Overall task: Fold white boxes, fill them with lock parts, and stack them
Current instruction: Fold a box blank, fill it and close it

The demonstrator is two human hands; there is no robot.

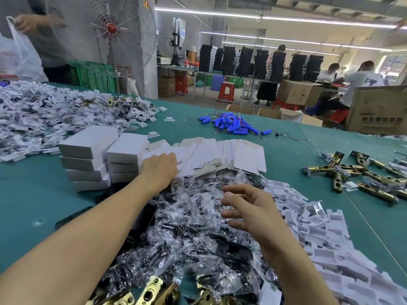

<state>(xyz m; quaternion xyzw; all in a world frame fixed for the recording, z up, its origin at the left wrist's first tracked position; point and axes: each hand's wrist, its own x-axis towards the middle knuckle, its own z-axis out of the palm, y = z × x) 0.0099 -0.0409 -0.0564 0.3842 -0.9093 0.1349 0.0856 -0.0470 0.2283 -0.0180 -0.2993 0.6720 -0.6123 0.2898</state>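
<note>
Flanking bagged parts [198, 234]: stacked boxes [88, 159], brass latches [361, 172]; blue batteries [233, 125] beyond.

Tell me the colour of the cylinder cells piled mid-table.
Blue, with thin red and black wires; the battery cells show best in the head view.

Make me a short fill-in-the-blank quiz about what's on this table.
The left hand touches the flat box blanks beside the folded ____ boxes.
The right hand hovers, fingers spread, over parts wrapped in clear ____.
The batteries heaped farther back are ____.
Missing: white; plastic; blue.
</note>
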